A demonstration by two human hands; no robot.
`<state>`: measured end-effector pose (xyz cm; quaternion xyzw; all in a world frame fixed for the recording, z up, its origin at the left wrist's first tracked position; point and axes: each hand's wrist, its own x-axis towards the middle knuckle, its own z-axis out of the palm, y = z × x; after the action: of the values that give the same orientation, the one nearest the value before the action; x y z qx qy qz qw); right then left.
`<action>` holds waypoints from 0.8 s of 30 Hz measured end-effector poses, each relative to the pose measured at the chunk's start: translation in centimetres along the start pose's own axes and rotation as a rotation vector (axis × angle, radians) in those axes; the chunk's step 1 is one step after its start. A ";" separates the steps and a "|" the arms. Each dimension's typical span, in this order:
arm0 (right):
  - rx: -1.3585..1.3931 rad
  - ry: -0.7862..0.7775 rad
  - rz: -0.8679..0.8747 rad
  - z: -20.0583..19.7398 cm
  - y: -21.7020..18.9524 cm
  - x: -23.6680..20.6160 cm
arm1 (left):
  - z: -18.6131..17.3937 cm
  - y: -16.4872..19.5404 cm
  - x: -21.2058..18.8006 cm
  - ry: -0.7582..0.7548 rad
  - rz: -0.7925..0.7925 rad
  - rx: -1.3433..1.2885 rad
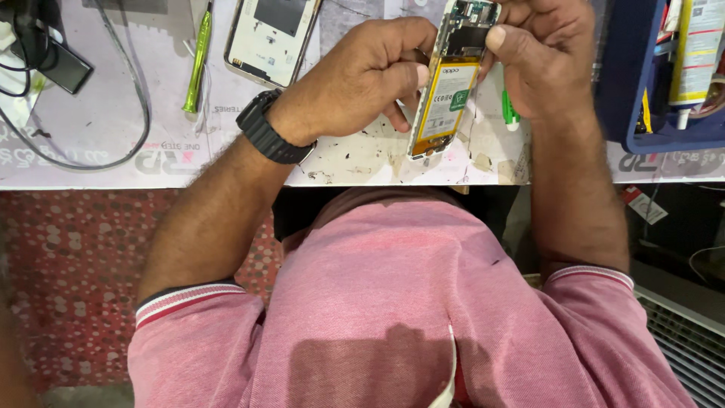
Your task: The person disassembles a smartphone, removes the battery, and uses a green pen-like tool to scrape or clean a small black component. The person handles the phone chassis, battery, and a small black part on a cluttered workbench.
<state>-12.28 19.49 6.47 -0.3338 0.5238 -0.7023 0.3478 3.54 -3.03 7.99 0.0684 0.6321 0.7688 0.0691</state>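
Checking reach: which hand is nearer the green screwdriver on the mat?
Left. The left hand, gripping the opened phone, is nearer the green screwdriver; the right hand is beyond the phone, farther away.

Two hands are in view, the left hand (362, 79) and the right hand (547, 57), and between them they hold one opened phone (447, 83) with one yellow battery (444, 98) in it. The tabletop (98, 121) carries one detached phone back cover (270, 38), one green screwdriver (198, 64), one grey cable (132, 91) and one blue tray (630, 75). There is one black wristwatch (270, 130), worn on the left wrist.
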 end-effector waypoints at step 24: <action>0.119 -0.174 0.059 -0.3 0.6 0.7 | -0.4 0.4 -0.1 0.019 0.055 0.119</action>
<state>-12.85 18.88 5.86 -0.3567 0.4588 -0.6898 0.4317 3.58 -3.48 8.29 0.0825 0.6753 0.7320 0.0378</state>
